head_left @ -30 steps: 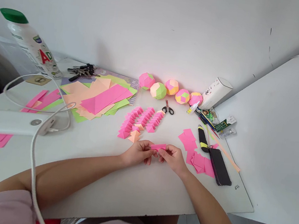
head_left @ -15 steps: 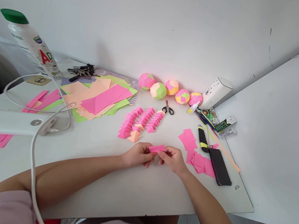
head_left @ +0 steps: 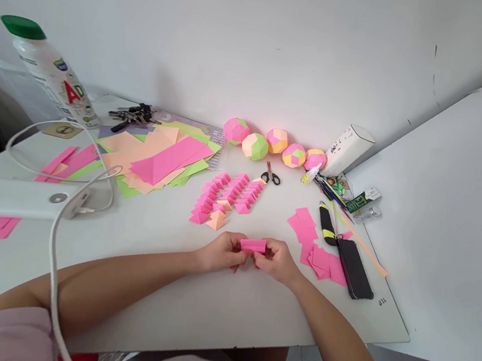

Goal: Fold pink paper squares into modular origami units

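Note:
A small folded pink paper strip (head_left: 252,244) is pinched between both hands just above the white table (head_left: 189,304). My left hand (head_left: 220,250) grips its left end and my right hand (head_left: 277,260) grips its right end, fingers curled. Behind the hands lie rows of folded pink paper units (head_left: 227,193) with an orange one (head_left: 217,220) at the front. Loose pink squares (head_left: 314,246) lie to the right of my right hand.
Several paper balls (head_left: 275,143) line the wall. Scissors (head_left: 271,175), a glue bottle (head_left: 310,174), pens, a black phone (head_left: 354,269) and a white box (head_left: 348,150) sit right. Coloured sheets (head_left: 159,155), keys (head_left: 132,113), a bottle (head_left: 48,72), a white power bank (head_left: 12,196) with cable sit left.
Both hands have shifted slightly toward me with the pink strip, which now lies flatter and more level between the fingers.

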Demonstrator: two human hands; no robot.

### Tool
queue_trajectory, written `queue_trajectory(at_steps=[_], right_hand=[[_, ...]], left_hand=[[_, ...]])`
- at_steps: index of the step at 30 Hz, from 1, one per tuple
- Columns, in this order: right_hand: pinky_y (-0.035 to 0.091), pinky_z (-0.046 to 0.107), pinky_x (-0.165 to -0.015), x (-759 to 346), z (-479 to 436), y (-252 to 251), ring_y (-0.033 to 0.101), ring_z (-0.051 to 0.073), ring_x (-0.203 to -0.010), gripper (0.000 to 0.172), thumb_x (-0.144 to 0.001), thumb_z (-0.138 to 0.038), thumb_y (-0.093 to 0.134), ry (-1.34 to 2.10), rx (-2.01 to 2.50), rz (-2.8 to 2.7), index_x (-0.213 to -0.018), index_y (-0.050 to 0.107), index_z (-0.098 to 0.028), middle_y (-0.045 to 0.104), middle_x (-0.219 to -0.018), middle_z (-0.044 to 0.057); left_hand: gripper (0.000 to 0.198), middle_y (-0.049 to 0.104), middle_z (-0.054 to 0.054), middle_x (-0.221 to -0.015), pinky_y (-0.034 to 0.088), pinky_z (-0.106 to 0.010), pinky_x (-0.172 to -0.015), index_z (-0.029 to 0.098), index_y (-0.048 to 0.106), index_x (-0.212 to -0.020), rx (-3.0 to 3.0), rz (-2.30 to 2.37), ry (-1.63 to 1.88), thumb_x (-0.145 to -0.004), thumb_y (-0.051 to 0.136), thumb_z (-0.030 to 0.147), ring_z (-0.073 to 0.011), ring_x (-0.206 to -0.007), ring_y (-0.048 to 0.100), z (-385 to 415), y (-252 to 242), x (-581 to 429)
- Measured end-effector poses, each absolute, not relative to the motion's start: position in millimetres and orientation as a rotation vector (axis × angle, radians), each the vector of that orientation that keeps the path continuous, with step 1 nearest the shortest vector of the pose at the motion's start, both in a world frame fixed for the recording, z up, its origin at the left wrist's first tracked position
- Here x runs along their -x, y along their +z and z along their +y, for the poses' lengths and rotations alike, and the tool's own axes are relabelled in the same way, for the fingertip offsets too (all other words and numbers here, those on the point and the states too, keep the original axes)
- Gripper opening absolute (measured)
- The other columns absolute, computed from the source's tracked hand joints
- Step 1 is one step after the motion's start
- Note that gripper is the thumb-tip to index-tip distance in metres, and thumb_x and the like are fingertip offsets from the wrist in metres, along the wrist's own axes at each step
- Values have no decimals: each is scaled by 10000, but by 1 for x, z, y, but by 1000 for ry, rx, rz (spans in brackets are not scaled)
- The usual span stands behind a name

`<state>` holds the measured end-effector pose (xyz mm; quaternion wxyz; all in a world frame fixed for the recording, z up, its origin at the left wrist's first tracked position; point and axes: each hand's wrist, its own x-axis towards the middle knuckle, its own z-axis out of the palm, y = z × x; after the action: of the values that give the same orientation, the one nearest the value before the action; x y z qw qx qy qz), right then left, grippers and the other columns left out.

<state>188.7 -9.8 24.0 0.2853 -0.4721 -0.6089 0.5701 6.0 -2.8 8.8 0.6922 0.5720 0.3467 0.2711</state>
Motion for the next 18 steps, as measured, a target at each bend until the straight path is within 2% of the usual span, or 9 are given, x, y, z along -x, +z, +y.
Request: queue_trajectory(at_steps=[5, 11, 18], right_hand=[[444, 257, -512, -191, -9, 30, 543, 124, -533, 88, -688, -145, 556, 1493, 1277, -1660, -763, 603, -150, 553, -605, -14], [447, 251, -511, -196, -3, 32, 531, 114, -513, 51, -673, -123, 535, 1454, 1271, -1615, -654, 524, -169, 528, -565, -26], [456, 248, -506, -201, 1, 29, 571, 132, -571, 77, -775, -230, 507, 1421, 1174, -1532, -718, 485, -183, 533, -640, -10]], left_hand=[[134, 548, 33, -540, 401, -203, -413, 153, 571, -792, -1258, 789, 598, -751, 555, 280, -89, -412, 518, -2, 8, -5], [195, 547, 27, -520, 397, -205, -418, 160, 520, -716, -1224, 798, 624, -775, 543, 344, -90, -395, 514, -1, 10, -5], [248, 525, 33, -483, 398, -206, -412, 165, 484, -640, -1214, 774, 667, -785, 539, 360, -83, -378, 491, 0, 10, -5]])
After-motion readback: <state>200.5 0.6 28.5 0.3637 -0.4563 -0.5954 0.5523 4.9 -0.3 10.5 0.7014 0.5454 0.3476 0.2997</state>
